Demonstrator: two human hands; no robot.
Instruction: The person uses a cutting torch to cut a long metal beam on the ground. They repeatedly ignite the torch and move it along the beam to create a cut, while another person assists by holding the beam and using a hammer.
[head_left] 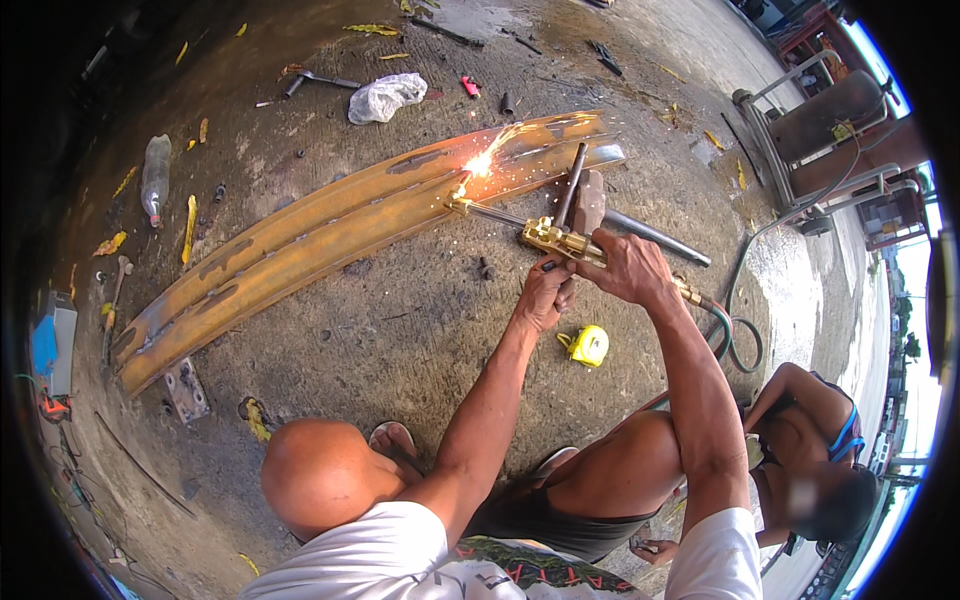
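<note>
My right hand is wrapped around the rear of a brass cutting torch. Just below the torch's body, my left hand is closed against it, with its fingers partly hidden. The torch's nozzle points left and up at a long, rusty, slightly curved steel beam lying on the concrete. Bright sparks fly from the beam's upper face near the nozzle tip. A sledgehammer head and a dark metal pipe lie beyond the torch.
A yellow tape measure sits near my hands. Hoses trail right toward a cylinder cart. Another person crouches at lower right. A plastic bag, a bottle and a steel plate lie around the beam.
</note>
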